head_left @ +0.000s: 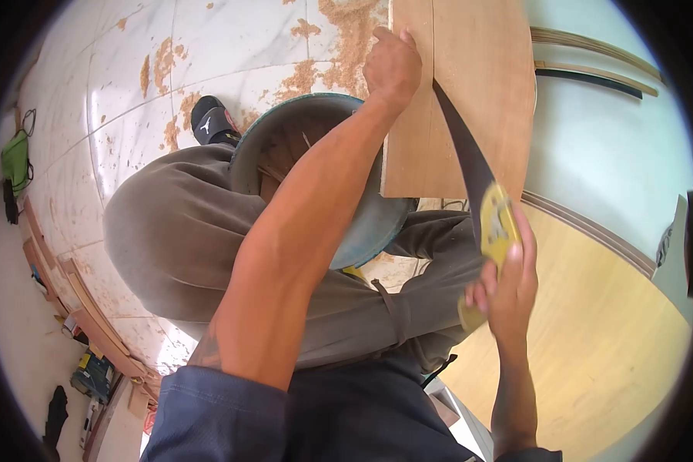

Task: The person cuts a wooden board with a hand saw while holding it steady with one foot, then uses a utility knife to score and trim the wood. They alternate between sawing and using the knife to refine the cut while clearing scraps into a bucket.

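Observation:
A wooden board (pixel 477 115) lies across the top right of a round blue-rimmed tub (pixel 369 239), with a thin line running along it. My left hand (pixel 393 65) presses on the board's left edge, its fingers curled over the wood. In my right hand (pixel 508 296) is the yellow handle of a handsaw (pixel 470 158), with my fingers wrapped round it. The dark blade points up and to the left, and its tip meets the line on the board.
Sawdust (pixel 346 38) is scattered over the white tiled floor (pixel 131 77). A large wooden sheet (pixel 585 331) lies at the lower right. Long strips (pixel 593 48) rest at the upper right. Wood pieces (pixel 100 331) and a green-blue power tool (pixel 92 377) are at the lower left.

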A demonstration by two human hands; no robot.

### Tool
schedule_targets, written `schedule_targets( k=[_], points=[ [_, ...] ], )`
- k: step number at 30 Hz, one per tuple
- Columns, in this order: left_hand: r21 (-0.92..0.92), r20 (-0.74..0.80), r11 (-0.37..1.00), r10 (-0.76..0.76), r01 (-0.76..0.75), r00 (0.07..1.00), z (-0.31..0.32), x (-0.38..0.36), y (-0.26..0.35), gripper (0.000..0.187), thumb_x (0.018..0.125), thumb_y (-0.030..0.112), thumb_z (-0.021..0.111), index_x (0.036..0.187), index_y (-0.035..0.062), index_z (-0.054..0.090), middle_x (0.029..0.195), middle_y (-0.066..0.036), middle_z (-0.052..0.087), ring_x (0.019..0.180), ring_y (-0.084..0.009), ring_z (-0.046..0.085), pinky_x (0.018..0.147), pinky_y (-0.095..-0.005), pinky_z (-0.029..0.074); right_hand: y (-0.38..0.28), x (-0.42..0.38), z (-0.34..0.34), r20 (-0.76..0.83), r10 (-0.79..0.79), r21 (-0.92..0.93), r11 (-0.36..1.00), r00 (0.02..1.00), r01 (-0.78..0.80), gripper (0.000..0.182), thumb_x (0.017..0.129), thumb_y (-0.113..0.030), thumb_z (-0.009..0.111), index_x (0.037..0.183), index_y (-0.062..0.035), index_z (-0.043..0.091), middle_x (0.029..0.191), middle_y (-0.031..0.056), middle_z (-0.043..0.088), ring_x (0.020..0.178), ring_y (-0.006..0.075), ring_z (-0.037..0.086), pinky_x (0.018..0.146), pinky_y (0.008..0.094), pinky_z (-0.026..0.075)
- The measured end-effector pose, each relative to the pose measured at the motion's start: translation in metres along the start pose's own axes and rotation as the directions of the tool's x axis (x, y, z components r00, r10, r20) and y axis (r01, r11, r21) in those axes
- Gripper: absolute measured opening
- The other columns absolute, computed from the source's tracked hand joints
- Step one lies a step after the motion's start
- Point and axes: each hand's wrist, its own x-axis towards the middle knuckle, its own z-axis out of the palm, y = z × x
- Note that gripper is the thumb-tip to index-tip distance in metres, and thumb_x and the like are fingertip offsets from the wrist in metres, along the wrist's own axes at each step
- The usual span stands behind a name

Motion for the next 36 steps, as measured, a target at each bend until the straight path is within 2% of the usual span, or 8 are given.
schedule_targets(
  k=[4, 6, 15, 18, 23, 26, 31, 36],
  points=[
    [-0.008, 0.026, 1.000, -0.024, 0.024, 0.999, 0.003, -0.008, 0.001, 0.053, 0.105, 0.042, 0.042, 0.114, -0.0098, 0.048, 0.097, -0.034, 0.068, 0.095, -0.0507, 0.067, 0.085, -0.0543, 0.053, 0.014, 0.184, 0.075, -0.032, -0.282, -0.179, 0.945, 0.959, 0.273, 0.047, 0.108, -0.029, 0.039, 0.151, -0.0112, 0.040, 0.064, 0.0072, 0.057, 0.044, 0.0147, 0.051, 0.046, 0.0329, 0.047],
    [0.000, -0.017, 1.000, 0.002, -0.002, 1.000, -0.012, 0.015, 0.003, 0.053, 0.105, 0.042, 0.042, 0.114, -0.0098, 0.048, 0.097, -0.034, 0.068, 0.096, -0.0507, 0.067, 0.085, -0.0542, 0.053, -0.006, 0.207, 0.083, -0.033, -0.208, -0.169, 0.965, 0.978, 0.199, 0.047, 0.107, -0.029, 0.040, 0.151, -0.0110, 0.040, 0.062, 0.0066, 0.056, 0.044, 0.0153, 0.053, 0.046, 0.0334, 0.048],
    [0.011, 0.000, 1.000, -0.008, 0.008, 1.000, -0.001, 0.001, 0.001, 0.048, 0.105, 0.040, 0.043, 0.114, -0.0068, 0.047, 0.094, -0.027, 0.070, 0.092, -0.0443, 0.070, 0.083, -0.0525, 0.054, 0.001, 0.001, 0.000, -0.016, 0.013, -0.054, 0.998, 1.000, -0.013, 0.046, 0.109, -0.027, 0.033, 0.153, -0.0141, 0.038, 0.065, 0.0016, 0.049, 0.043, 0.0093, 0.040, 0.043, 0.0273, 0.043],
    [-0.035, 0.023, 0.999, -0.007, 0.008, 1.000, -0.004, 0.000, 0.002, 0.051, 0.105, 0.041, 0.041, 0.113, -0.0094, 0.047, 0.098, -0.034, 0.068, 0.094, -0.0503, 0.067, 0.084, -0.0550, 0.053, 0.000, 0.027, 0.008, 0.016, -0.030, -0.038, 0.999, 0.999, 0.030, 0.046, 0.109, -0.027, 0.033, 0.153, -0.0141, 0.038, 0.070, 0.0044, 0.056, 0.044, 0.0094, 0.040, 0.043, 0.0273, 0.043],
    [0.005, -0.027, 1.000, 0.011, -0.011, 1.000, -0.010, 0.013, 0.003, 0.054, 0.105, 0.042, 0.041, 0.115, -0.0109, 0.046, 0.097, -0.034, 0.068, 0.095, -0.0502, 0.067, 0.085, -0.0554, 0.053, -0.003, 0.201, 0.082, -0.030, -0.207, -0.188, 0.962, 0.978, 0.198, 0.045, 0.108, -0.029, 0.038, 0.149, -0.0105, 0.042, 0.068, 0.0112, 0.060, 0.045, 0.0171, 0.056, 0.047, 0.0334, 0.048],
    [0.037, 0.021, 0.999, -0.011, 0.010, 1.000, -0.001, -0.008, -0.001, 0.050, 0.105, 0.040, 0.041, 0.115, -0.0084, 0.046, 0.095, -0.030, 0.070, 0.094, -0.0465, 0.069, 0.084, -0.0539, 0.053, -0.003, 0.176, 0.065, 0.033, -0.174, -0.168, 0.970, 0.984, 0.177, 0.045, 0.108, -0.029, 0.038, 0.150, -0.0119, 0.041, 0.067, 0.0090, 0.057, 0.044, 0.0155, 0.054, 0.046, 0.0324, 0.048],
    [-0.005, 0.007, 1.000, 0.001, -0.001, 1.000, 0.001, 0.001, 0.002, 0.049, 0.105, 0.040, 0.042, 0.116, -0.0076, 0.046, 0.094, -0.028, 0.070, 0.094, -0.0449, 0.070, 0.084, -0.0534, 0.053, -0.007, -0.003, -0.007, 0.003, 0.028, -0.119, 0.992, 1.000, -0.028, 0.049, 0.110, -0.030, 0.030, 0.154, -0.0111, 0.035, 0.066, 0.0025, 0.048, 0.041, 0.0088, 0.035, 0.043, 0.0270, 0.043],
    [-0.047, -0.006, 0.999, -0.003, 0.003, 1.000, -0.002, 0.000, 0.003, 0.053, 0.104, 0.041, 0.042, 0.113, -0.0106, 0.047, 0.096, -0.033, 0.068, 0.093, -0.0509, 0.067, 0.084, -0.0554, 0.053, 0.007, 0.078, 0.035, -0.023, -0.067, -0.071, 0.995, 0.997, 0.065, 0.045, 0.109, -0.027, 0.033, 0.153, -0.0143, 0.037, 0.063, 0.0015, 0.046, 0.042, 0.0097, 0.040, 0.042, 0.0275, 0.043]
  ],
)
